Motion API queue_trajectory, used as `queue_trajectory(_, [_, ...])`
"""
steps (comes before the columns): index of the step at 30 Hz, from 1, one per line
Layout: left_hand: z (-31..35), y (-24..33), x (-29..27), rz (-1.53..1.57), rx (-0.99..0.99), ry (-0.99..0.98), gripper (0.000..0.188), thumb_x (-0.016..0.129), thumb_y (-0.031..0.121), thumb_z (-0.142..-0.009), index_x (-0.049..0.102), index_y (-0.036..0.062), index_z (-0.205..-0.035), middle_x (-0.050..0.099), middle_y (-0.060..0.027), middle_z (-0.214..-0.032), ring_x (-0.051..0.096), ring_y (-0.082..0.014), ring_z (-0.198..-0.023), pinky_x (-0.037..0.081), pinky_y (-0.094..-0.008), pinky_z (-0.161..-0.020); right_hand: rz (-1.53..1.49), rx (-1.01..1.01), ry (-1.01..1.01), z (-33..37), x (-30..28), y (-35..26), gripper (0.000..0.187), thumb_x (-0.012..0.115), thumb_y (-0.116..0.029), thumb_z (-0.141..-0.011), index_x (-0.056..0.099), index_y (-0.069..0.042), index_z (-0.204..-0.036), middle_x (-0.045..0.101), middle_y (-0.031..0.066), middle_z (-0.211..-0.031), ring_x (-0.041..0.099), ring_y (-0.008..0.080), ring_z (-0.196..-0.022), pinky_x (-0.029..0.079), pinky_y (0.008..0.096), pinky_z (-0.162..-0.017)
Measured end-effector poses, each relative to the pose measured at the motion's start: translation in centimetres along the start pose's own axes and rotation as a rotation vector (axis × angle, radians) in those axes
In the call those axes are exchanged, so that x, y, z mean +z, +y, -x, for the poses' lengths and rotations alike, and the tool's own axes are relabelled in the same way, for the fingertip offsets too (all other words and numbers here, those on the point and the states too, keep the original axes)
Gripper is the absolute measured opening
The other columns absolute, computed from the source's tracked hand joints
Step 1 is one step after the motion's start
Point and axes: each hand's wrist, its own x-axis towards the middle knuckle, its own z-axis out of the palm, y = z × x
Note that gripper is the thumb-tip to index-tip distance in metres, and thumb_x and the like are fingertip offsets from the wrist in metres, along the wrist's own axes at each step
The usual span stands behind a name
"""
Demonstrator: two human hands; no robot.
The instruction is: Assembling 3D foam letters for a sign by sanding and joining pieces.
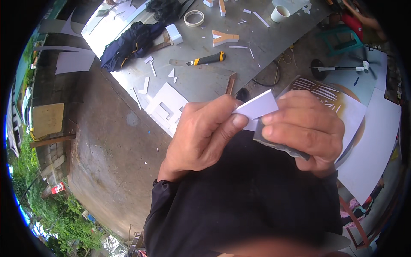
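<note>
Between thumb and fingers my left hand [201, 132] pinches a small white board piece [259, 106], flat and straight-edged. Close against its right end, my right hand [306, 126] grips a dark grey sheet of sandpaper [274, 147], folded and ragged along its lower edge. The sandpaper sits just under the board piece; whether the two touch is hidden by my fingers. Beyond my left hand lies a white foam board [165, 105] with cut-out shapes. Farther off on the metal table [188, 81] rests a yellow and black utility knife [206, 58].
A roll of masking tape [194, 18], a Y-shaped block [224, 37], a paper cup [280, 14] and several white scraps lie on the table. Dark blue cloth [130, 45] covers its left side. To the right are a standing fan [342, 67], a green stool [340, 40] and large white sheets [376, 141].
</note>
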Motion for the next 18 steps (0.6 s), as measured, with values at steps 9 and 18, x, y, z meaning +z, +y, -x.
queue_trajectory(9, [0.30,0.45,0.16,0.041,-0.037,0.029,0.016,0.062,0.011,-0.095,0.057,0.0003,-0.084,0.049,-0.0140,-0.060,0.056,-0.0339,-0.053,0.039,-0.0393,-0.050,-0.007,0.044,0.144,0.35,0.31,-0.65,0.028,0.060,-0.020,-0.085,0.075,0.000,-0.099,0.072,0.0128,-0.096,0.070,0.0287,-0.086,0.055,0.0375,-0.075])
queue_trajectory(18, [0.55,0.38,0.53,0.028,-0.038,0.002,0.014,0.063,0.011,-0.095,0.059,0.0001,-0.088,0.052,-0.0139,-0.062,0.057,-0.0324,-0.054,0.040,-0.0371,-0.051,-0.036,0.007,0.088,0.47,0.52,-0.29,0.036,0.056,-0.032,-0.097,0.072,0.001,-0.100,0.070,0.0148,-0.095,0.069,0.0309,-0.084,0.055,0.0421,-0.075])
